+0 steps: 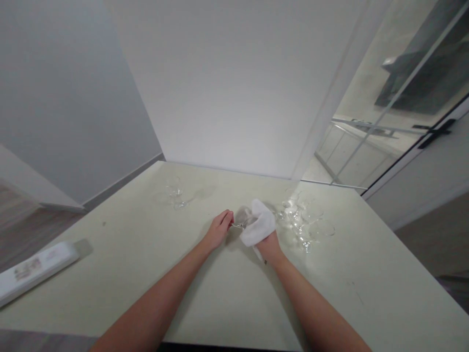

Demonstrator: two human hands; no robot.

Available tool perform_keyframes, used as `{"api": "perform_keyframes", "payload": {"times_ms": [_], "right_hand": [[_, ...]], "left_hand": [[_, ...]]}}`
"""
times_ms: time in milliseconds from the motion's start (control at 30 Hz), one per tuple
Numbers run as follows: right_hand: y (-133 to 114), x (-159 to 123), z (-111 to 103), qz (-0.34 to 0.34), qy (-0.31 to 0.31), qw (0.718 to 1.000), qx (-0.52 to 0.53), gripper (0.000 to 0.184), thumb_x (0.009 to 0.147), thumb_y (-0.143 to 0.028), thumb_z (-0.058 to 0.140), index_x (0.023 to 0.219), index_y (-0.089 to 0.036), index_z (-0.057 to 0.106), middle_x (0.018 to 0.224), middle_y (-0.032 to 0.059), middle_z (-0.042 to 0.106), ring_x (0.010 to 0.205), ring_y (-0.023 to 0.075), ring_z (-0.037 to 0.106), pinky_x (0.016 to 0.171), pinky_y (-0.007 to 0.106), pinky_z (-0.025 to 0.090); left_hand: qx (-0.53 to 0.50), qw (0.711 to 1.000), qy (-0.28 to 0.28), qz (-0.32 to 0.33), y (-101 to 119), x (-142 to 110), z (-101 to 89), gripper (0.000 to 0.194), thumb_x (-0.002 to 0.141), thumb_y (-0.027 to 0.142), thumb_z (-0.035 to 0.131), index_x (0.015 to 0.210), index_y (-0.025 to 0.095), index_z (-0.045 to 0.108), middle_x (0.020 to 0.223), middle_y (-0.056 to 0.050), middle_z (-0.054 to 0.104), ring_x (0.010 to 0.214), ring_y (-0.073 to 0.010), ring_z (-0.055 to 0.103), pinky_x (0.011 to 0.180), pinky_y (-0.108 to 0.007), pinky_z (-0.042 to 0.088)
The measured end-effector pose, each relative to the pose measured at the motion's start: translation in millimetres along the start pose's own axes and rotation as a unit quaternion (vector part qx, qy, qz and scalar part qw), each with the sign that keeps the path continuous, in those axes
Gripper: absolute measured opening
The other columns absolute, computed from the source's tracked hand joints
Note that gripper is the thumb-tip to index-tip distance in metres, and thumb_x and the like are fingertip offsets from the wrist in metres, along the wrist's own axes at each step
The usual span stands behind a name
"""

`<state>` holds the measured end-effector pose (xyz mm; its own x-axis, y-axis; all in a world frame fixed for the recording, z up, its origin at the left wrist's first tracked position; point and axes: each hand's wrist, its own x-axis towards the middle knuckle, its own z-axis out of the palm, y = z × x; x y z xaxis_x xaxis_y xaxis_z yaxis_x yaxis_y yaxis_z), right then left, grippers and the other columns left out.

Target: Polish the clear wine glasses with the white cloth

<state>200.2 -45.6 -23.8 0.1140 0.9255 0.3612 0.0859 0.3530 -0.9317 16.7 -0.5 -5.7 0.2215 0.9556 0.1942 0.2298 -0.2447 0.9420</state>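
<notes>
Near the middle of the table (146,254), my left hand (219,230) is closed around the foot end of a clear wine glass (238,225), which lies sideways between my hands. My right hand (270,248) grips a white cloth (261,225) pressed against the bowl of that glass. The cloth partly covers the bowl and hides most of my right fingers. Just right of the cloth, several clear stemmed glasses (306,227) stand close together. Another clear stemmed glass (178,193) stands alone at the back left.
A long white package (40,269) with a printed picture lies at the table's left edge. Behind the table rises a white wall (227,98). A framed glass door (381,117) with a dark handle is at the right.
</notes>
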Motion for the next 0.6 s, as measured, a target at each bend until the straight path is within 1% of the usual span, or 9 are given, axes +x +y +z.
{"api": "perform_keyframes", "payload": {"times_ms": [67,133,200,267,367,467,533,600], "right_hand": [[-0.6,1.2,0.3,0.023,0.004,1.0,0.014,0.062,0.061,-0.027,0.079,0.119,-0.02,0.06,0.118,0.0101,0.071,0.106,0.0255,0.067,0.103,0.046,0.049],[2.6,2.6,0.3,0.049,0.022,0.998,0.029,0.045,0.065,-0.03,0.075,0.107,-0.02,0.065,0.108,0.0091,0.074,0.099,0.0253,0.069,0.097,0.044,0.053],[9.0,3.7,-0.1,0.076,0.044,0.996,0.034,0.036,0.067,-0.033,0.072,0.1,-0.02,0.067,0.105,0.0091,0.074,0.101,0.0261,0.068,0.096,0.043,0.053],[16.6,4.0,-0.7,0.104,0.055,0.992,0.032,0.036,0.068,-0.035,0.072,0.1,-0.02,0.067,0.107,0.0087,0.074,0.106,0.0268,0.067,0.098,0.044,0.051],[24.6,3.3,-1.0,0.128,0.053,0.99,0.03,0.037,0.07,-0.035,0.072,0.104,-0.021,0.068,0.107,0.0078,0.074,0.11,0.0268,0.065,0.102,0.045,0.048],[23.5,2.2,-0.1,0.124,0.05,0.991,0.025,0.036,0.072,-0.033,0.071,0.106,-0.022,0.068,0.107,0.0074,0.074,0.111,0.0267,0.065,0.105,0.046,0.045],[17.9,1.4,0.7,0.109,0.035,0.993,0.02,0.039,0.069,-0.029,0.073,0.107,-0.022,0.068,0.11,0.0077,0.074,0.11,0.0272,0.065,0.105,0.047,0.045],[10.6,0.9,1.1,0.088,-0.001,0.996,0.018,0.048,0.063,-0.024,0.076,0.11,-0.021,0.067,0.114,0.0082,0.073,0.109,0.0273,0.066,0.105,0.047,0.046]], "left_hand": [[0.006,0.999,0.001,0.046,2.0,-2.8,-0.9,0.039,0.096,0.052,0.037,0.077,0.02,0.05,0.065,0.002,0.047,0.061,-0.0139,0.044,0.059,-0.027,0.036],[0.024,0.991,0.008,0.128,4.2,-6.7,-2.7,0.035,0.095,0.051,0.042,0.087,0.019,0.053,0.077,-0.001,0.053,0.07,-0.0149,0.049,0.065,-0.028,0.04],[0.045,0.979,0.002,0.2,5.9,-10.1,-4.8,0.033,0.095,0.049,0.044,0.095,0.018,0.055,0.087,-0.004,0.055,0.076,-0.0158,0.051,0.07,-0.029,0.041],[0.065,0.972,-0.022,0.223,6.8,-11.7,-6.5,0.033,0.096,0.046,0.042,0.093,0.017,0.056,0.086,-0.005,0.055,0.075,-0.0158,0.051,0.07,-0.029,0.041],[0.09,0.975,-0.052,0.199,6.2,-10.3,-8.0,0.038,0.099,0.043,0.036,0.081,0.017,0.057,0.077,-0.003,0.055,0.073,-0.0159,0.051,0.07,-0.029,0.039],[0.082,0.984,-0.047,0.151,4.2,-5.4,-6.5,0.045,0.098,0.048,0.035,0.076,0.017,0.059,0.074,-0.004,0.057,0.072,-0.0163,0.053,0.07,-0.029,0.041],[0.039,0.995,-0.04,0.083,3.0,-1.4,-4.1,0.05,0.096,0.054,0.035,0.073,0.017,0.06,0.066,-0.002,0.055,0.065,-0.0153,0.051,0.063,-0.028,0.041],[-0.023,0.999,-0.036,0.001,2.8,2.0,-2.0,0.056,0.094,0.059,0.033,0.07,0.016,0.059,0.057,0.0,0.05,0.054,-0.0135,0.045,0.054,-0.026,0.037]]}}
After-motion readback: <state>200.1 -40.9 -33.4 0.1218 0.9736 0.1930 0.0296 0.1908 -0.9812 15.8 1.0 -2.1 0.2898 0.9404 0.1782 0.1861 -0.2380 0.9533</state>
